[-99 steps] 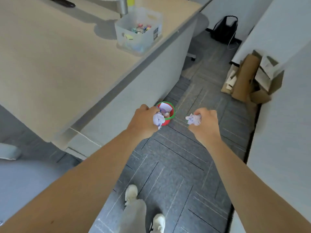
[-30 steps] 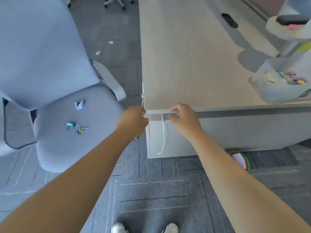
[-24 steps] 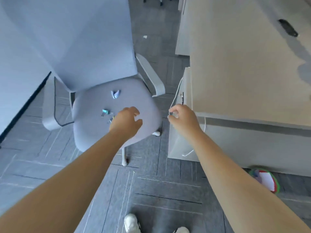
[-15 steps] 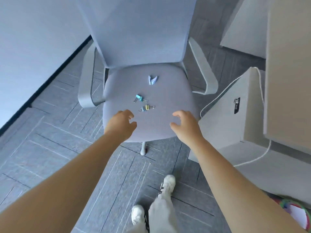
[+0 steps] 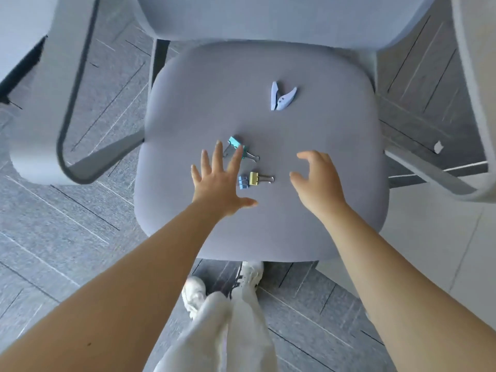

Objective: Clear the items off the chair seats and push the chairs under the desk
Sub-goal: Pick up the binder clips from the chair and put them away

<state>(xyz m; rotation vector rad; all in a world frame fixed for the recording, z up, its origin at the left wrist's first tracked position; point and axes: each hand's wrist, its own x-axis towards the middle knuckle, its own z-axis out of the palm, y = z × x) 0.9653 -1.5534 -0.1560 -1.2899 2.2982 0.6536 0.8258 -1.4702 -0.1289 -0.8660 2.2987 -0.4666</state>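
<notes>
A grey office chair fills the view, its seat (image 5: 308,124) directly below me. On the seat lie a teal binder clip (image 5: 236,144), a small blue binder clip (image 5: 243,182) touching a yellow binder clip (image 5: 254,178), and farther back a pale blue plastic clip (image 5: 280,95). My left hand (image 5: 218,181) hovers over the seat with fingers spread, its fingertips partly over the teal clip. My right hand (image 5: 318,181) is curled open just right of the yellow clip. Neither hand holds anything.
The chair's left armrest (image 5: 67,130) and right armrest (image 5: 434,175) flank the seat, with the backrest (image 5: 268,14) beyond. A white desk panel (image 5: 477,76) stands at the right. My legs and white shoes (image 5: 249,275) are on the grey carpet under the seat's front edge.
I turned from the desk corner and bin to the chair and stepped close. Both hands moved forward over the seat, and the left hand's fingers spread above the binder clips.
</notes>
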